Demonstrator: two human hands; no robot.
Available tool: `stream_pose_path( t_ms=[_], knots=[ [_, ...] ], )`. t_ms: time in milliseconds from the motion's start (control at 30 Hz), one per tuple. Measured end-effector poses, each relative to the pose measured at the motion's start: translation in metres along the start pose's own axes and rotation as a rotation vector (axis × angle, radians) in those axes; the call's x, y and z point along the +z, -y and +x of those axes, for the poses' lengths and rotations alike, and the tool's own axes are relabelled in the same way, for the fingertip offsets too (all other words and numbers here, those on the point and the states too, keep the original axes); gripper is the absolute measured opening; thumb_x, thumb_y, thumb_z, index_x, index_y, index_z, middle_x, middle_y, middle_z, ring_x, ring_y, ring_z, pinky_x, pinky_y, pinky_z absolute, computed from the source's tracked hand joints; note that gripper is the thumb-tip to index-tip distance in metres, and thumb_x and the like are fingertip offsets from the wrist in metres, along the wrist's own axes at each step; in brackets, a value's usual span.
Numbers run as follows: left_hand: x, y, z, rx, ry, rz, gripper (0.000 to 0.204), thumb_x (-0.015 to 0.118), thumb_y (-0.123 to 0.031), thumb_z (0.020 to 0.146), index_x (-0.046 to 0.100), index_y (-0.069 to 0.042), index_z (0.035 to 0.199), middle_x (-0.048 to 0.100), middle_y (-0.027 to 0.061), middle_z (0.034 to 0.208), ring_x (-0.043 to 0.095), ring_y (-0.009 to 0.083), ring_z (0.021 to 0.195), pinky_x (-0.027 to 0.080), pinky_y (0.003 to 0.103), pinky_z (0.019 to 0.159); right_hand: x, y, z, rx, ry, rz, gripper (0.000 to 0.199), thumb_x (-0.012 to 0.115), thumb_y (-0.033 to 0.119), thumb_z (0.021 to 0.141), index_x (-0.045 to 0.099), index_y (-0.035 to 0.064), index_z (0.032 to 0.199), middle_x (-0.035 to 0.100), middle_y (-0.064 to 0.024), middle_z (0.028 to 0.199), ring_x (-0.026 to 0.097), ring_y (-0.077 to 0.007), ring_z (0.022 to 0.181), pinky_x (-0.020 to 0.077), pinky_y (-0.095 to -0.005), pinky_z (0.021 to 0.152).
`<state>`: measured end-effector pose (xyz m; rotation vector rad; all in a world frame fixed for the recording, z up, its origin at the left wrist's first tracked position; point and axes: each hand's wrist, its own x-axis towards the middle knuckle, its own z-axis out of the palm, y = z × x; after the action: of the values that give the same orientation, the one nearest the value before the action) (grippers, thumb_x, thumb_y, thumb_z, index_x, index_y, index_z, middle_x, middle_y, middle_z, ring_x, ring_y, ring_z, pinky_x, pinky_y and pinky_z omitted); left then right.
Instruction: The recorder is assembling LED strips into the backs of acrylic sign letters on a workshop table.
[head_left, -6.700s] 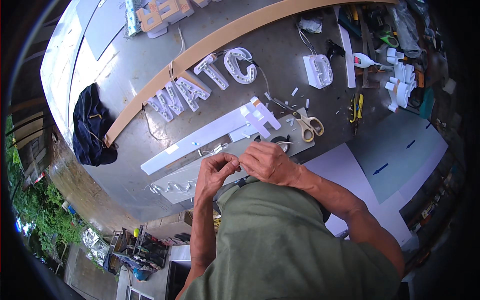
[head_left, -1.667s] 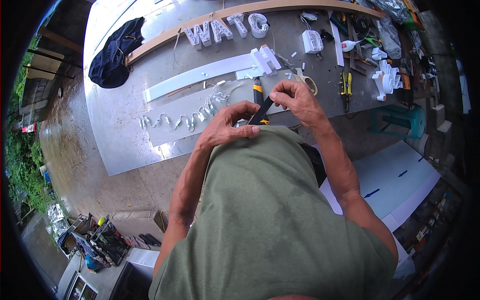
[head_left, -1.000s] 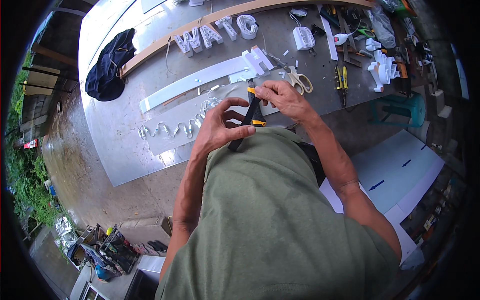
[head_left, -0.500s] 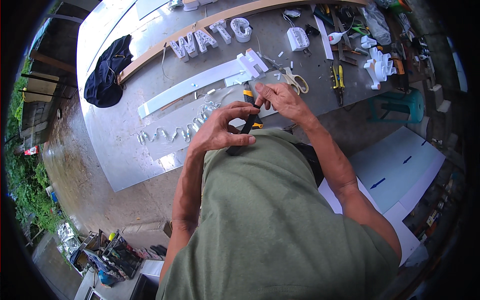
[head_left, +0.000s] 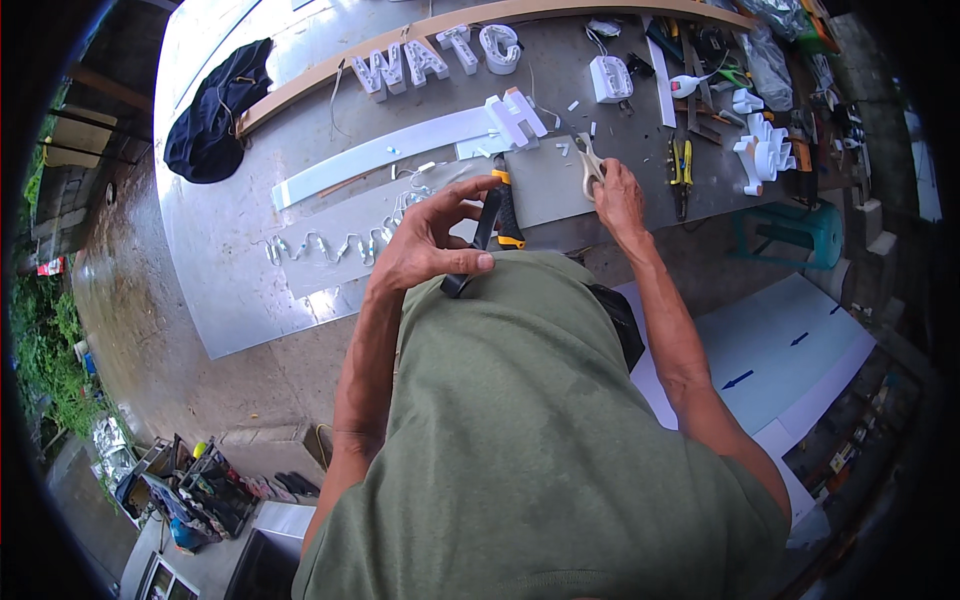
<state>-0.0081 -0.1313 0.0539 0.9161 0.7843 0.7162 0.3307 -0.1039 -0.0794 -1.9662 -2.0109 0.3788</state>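
L hand (head_left: pixel 432 243) is curled around black-and-orange pliers (head_left: pixel 492 228), thumb pressing the handles' lower end, fingers wrapped over the top; tool is held just above the chest, near the table edge. R hand (head_left: pixel 618 196) is stretched out onto the grey metal tabletop (head_left: pixel 230 290), fingers closing on beige-handled scissors (head_left: pixel 588 165) that lie flat there; grip partly hidden, can't tell how tight. Beside the L hand: a string of small LED modules on thin wire (head_left: pixel 340 245) over a pale sheet. Farther up: long white plastic strip (head_left: pixel 385 160), a white box-shaped channel letter (head_left: pixel 515 117), four more hollow letters w/ lights inside (head_left: pixel 435 60) along a wooden plank (head_left: pixel 420 35). Dark cloth (head_left: pixel 215 110) heaped at far L.
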Motion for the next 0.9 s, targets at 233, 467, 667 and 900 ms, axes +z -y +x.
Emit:
stream_pose_path(
  t_ms=[233, 467, 667, 900],
  knots=[
    [0.003, -0.004, -0.007, 0.054, -0.082, 0.059, 0.108, 0.095, -0.019, 0.061, 0.041, -0.009, 0.154, 0.052, 0.0165, 0.138, 0.056, 0.0260, 0.120, 0.061, 0.039, 0.085, -0.071, 0.014, -0.005, 0.440, 0.596, 0.733, 0.030, 0.064, 0.009, 0.090, 0.062, -0.0041, 0.117, 0.073, -0.0144, 0.096, 0.073, -0.0249, 0.074, 0.0555, -0.0331, 0.063],
    [0.008, -0.006, -0.009, 0.090, -0.103, 0.123, 0.109, 0.097, -0.024, 0.059, 0.043, -0.011, 0.153, 0.051, 0.0152, 0.144, 0.057, 0.0262, 0.119, 0.061, 0.040, 0.085, -0.158, 0.051, -0.034, 0.216, 1.027, 1.043, 0.039, 0.072, 0.010, 0.090, 0.056, -0.0028, 0.123, 0.070, -0.0077, 0.096, 0.069, -0.0138, 0.083, 0.0557, -0.0260, 0.070],
    [0.007, -0.004, -0.010, 0.107, -0.080, 0.130, 0.111, 0.097, -0.025, 0.058, 0.043, -0.012, 0.154, 0.051, 0.0144, 0.143, 0.058, 0.0252, 0.116, 0.060, 0.038, 0.082, -0.172, 0.058, -0.035, 0.224, 1.165, 1.090, 0.035, 0.075, 0.014, 0.083, 0.060, -0.0044, 0.110, 0.066, -0.0051, 0.085, 0.062, -0.0097, 0.075, 0.0531, -0.0252, 0.069],
    [0.005, -0.001, -0.006, 0.097, -0.048, 0.170, 0.115, 0.099, -0.026, 0.054, 0.043, -0.012, 0.153, 0.050, 0.0164, 0.143, 0.055, 0.0260, 0.120, 0.061, 0.036, 0.083, -0.161, 0.073, -0.028, 0.229, 1.154, 0.919, 0.034, 0.075, 0.015, 0.083, 0.062, -0.0032, 0.108, 0.068, -0.0044, 0.081, 0.064, -0.0087, 0.071, 0.0528, -0.0234, 0.066]
  ],
)
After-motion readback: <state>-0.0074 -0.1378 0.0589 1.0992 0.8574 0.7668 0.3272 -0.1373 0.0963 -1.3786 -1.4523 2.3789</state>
